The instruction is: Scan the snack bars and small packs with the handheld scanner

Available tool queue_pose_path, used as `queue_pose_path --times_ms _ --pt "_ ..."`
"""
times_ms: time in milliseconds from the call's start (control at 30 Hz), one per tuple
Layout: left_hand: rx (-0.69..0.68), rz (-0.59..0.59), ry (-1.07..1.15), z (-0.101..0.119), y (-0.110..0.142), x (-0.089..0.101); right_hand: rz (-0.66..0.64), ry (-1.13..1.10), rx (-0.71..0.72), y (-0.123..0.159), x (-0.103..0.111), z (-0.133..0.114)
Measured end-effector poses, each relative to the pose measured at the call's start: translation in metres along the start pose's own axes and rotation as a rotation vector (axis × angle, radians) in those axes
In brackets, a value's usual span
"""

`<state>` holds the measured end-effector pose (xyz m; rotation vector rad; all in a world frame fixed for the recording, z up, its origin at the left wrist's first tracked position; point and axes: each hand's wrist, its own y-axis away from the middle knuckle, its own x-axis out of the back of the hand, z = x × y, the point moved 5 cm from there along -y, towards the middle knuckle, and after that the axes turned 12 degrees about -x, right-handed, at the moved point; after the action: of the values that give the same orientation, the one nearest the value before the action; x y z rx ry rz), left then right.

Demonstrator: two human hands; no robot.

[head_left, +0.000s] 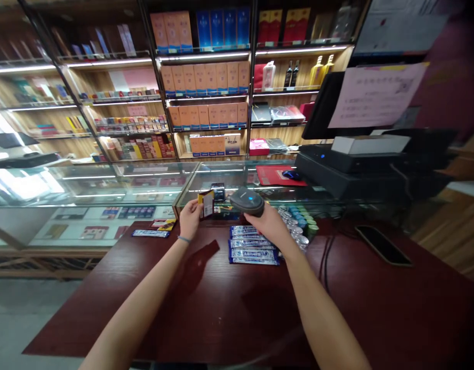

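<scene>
Pinched in my left hand (190, 218) is a small yellow and dark-brown packet (207, 204), held up over the counter with a pale printed panel showing. My right hand (270, 223) is wrapped round the handle of a dark barcode scanner (248, 199), whose head points toward the packet; a blue light glows on top. Below the scanner lies a stack of blue and silver wrapped packets (252, 245). Several small cans (298, 223) stand just right of my right hand. Left of my left hand lie a single blue packet (150, 233) and a few yellow and red packets (165, 224).
A phone (382, 245) lies on the dark red tabletop (221, 313) at right, near black cables (326, 264). Behind are a glass display counter (229, 174), a red mat (271, 176) with a mouse (291, 175), and a monitor (324, 105). Shelves of boxes (206, 77) line the wall.
</scene>
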<state>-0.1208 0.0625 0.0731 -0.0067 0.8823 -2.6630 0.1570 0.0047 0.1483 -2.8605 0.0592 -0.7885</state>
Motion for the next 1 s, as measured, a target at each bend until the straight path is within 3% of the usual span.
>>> queue_pose_path --times_ms 233,367,533,700,767,833,933,1000 --pt "-0.353 -0.339 -0.578 0.040 0.013 -0.080 0.053 -0.154 -0.112 0.001 0.059 0.011" --pt "-0.439 -0.561 -0.628 0.045 0.023 -0.125 0.113 -0.213 -0.136 0.002 0.080 0.018" --pt "-0.415 -0.739 -0.616 0.044 0.029 -0.170 0.130 -0.240 -0.135 0.002 0.094 0.023" --pt "-0.269 -0.636 -0.303 0.038 0.031 -0.192 0.129 -0.287 -0.165 0.003 0.100 0.025" --pt "-0.236 -0.620 -0.287 0.034 0.032 -0.197 0.136 -0.299 -0.179 0.003 0.101 0.026" --pt "-0.318 -0.716 -0.455 0.033 0.036 -0.202 0.145 -0.306 -0.192 0.003 0.101 0.026" --pt "-0.557 -0.921 -0.841 0.034 0.045 -0.210 0.147 -0.316 -0.193 0.004 0.100 0.027" --pt "-0.666 -0.974 -0.995 0.033 0.049 -0.212 0.143 -0.323 -0.188 0.004 0.100 0.027"
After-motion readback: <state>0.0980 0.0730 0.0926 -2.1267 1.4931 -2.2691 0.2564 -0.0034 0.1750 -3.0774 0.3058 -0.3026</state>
